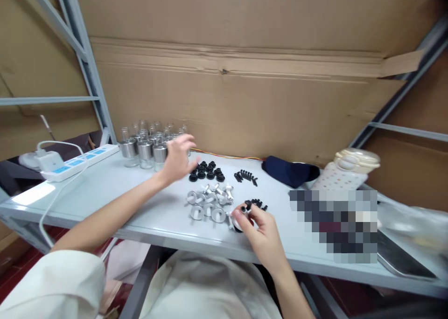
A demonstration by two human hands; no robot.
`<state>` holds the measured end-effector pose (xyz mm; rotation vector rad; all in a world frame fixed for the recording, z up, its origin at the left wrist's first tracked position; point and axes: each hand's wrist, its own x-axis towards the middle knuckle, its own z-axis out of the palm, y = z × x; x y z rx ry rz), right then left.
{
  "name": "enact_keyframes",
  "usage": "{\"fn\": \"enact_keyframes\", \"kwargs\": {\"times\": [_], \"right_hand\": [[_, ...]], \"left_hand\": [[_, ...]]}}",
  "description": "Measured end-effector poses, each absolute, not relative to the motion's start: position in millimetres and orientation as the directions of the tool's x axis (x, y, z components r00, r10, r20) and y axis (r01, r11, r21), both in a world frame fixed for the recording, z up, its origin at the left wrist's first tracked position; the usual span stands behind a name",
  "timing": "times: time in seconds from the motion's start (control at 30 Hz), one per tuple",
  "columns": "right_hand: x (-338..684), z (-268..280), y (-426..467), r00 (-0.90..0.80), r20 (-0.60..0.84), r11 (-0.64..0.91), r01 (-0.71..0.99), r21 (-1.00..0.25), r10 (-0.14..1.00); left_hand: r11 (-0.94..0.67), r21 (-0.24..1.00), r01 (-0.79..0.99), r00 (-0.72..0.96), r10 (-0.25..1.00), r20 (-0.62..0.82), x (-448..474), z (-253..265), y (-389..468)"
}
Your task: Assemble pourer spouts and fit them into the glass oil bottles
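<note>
My left hand [180, 158] is raised over the table with its fingers apart. It is beside the group of glass bottles with metal sleeves [145, 150] and near several black round stoppers [206, 170]. At the table's front, my right hand [264, 232] pinches a silver metal disc-shaped part [237, 223] with black pieces on it; the fingers partly hide it. Left of that hand lie several silver disc-shaped metal parts with stems [210, 204]. Small black pieces [257, 204] lie just behind the right hand, and a row of small black levers [246, 176] is farther back.
A white power strip [82, 162] with a plugged-in charger and cable lies at the left. Toward the right are a dark blue cloth item [290, 170], a lidded white container [341, 176], a blurred-out patch and a dark flat device [402, 256]. Cardboard [224, 104] walls the back.
</note>
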<state>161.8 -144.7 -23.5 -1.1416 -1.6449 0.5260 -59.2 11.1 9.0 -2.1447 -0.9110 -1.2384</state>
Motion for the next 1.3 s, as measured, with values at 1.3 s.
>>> {"fn": "enact_keyframes", "kwargs": {"times": [1.3], "right_hand": [[166,-47,-145,0.075,0.72,0.618,0.458,-0.639,0.689]], "left_hand": [[-0.98,-0.113,0.167,0.666,0.027,0.746,10,-5,-69]]}}
